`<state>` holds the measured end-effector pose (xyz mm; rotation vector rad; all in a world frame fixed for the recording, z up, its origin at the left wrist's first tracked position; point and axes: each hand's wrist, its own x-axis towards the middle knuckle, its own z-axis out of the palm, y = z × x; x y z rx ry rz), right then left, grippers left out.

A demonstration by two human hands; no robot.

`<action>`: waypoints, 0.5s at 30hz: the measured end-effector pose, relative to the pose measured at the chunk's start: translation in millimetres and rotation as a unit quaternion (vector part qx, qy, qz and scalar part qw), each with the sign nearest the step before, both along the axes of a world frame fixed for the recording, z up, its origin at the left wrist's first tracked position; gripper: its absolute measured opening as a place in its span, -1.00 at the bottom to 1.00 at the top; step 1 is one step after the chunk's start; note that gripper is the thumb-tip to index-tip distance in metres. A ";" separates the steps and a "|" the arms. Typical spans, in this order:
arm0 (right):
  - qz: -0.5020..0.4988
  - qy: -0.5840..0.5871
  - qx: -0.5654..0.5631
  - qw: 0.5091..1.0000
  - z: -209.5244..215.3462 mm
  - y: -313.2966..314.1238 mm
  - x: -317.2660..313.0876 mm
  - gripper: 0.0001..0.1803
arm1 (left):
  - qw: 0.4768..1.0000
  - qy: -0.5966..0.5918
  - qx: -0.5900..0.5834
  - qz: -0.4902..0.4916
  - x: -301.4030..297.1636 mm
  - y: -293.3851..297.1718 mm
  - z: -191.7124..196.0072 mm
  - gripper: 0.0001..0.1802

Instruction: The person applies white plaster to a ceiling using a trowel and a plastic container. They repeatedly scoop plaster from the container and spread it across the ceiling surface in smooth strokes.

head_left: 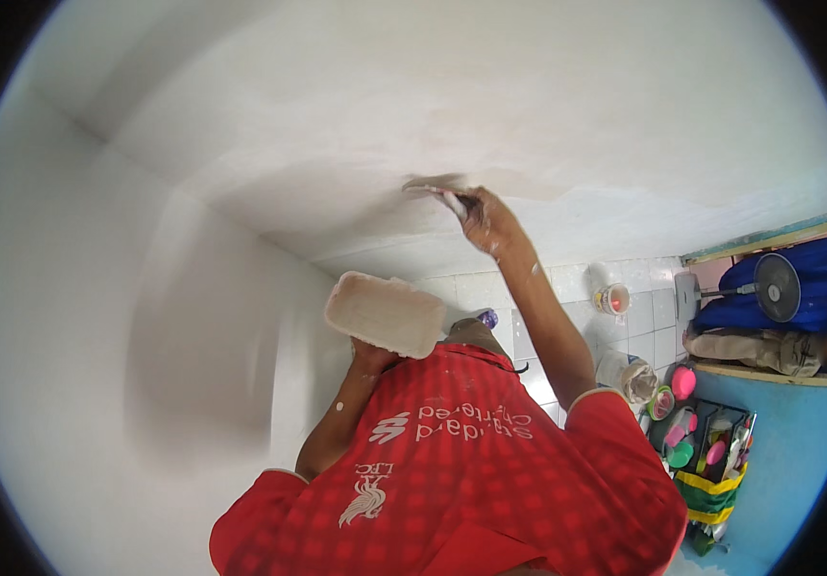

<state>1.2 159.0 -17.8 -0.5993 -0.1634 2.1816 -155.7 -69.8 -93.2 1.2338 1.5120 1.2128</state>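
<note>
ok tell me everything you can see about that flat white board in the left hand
The board is a flat rectangle with rounded corners, whitish and smeared with pale plaster-like paste. It sits tilted, its broad face towards the camera, propped from below on the left hand, which is mostly hidden behind it. It hangs in front of the white wall, above the red shirt. Nothing else touches it.

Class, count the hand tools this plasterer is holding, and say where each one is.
2. A trowel in the right hand, pressed against the white wall; a flat plaster board on the left hand, lower left. None seem hidden.
</note>
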 end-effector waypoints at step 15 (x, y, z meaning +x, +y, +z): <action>-0.137 -0.320 0.244 0.905 36.0 -94.5 28.4 -0.62 | 0.993 0.115 0.003 0.017 -40.5 -1.8 2.1 -0.36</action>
